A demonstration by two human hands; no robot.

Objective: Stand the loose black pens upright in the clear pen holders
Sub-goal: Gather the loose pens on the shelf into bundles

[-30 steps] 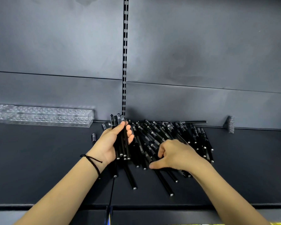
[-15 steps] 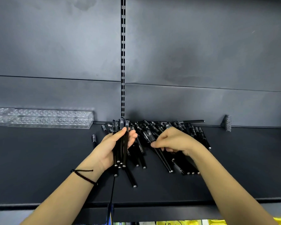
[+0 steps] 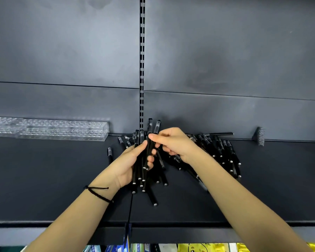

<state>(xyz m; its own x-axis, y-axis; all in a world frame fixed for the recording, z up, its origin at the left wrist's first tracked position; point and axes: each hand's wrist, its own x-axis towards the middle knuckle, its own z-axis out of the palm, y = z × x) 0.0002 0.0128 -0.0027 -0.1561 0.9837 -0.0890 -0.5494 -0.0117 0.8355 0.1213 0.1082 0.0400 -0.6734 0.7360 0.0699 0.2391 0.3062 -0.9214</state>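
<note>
Shifted left, right hand [image 3: 175, 142] pinches pens [image 3: 138, 170] gripped by left hand [image 3: 126, 164].

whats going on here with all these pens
A person is gathering loose black pens from a scattered pile on a dark shelf. The left hand grips a bundle of black pens, and the right hand pinches a couple of extra pens against the top of that bundle. The clear plastic pen holders sit at the back left of the shelf, and no pens visibly stand in them yet.
</note>
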